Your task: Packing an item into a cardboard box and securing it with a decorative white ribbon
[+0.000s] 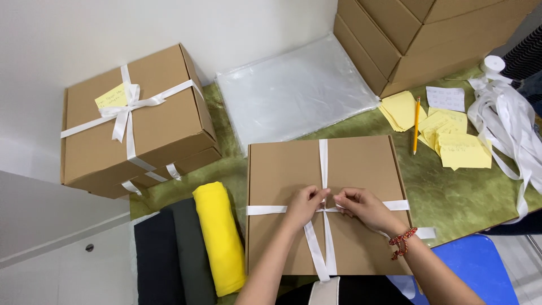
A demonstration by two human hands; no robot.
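Both hands, left hand (305, 201) and right hand (361, 207), pinch the white ribbon (323, 164) with curled fingers atop the flat cardboard box (361, 164).

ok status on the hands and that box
Left hand and right hand pinching white ribbon at box centre. Ribbon crossed, no bow. Nothing in the way.

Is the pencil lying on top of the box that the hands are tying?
No, the pencil lies on the green table among yellow notes, apart from the box under the hands.
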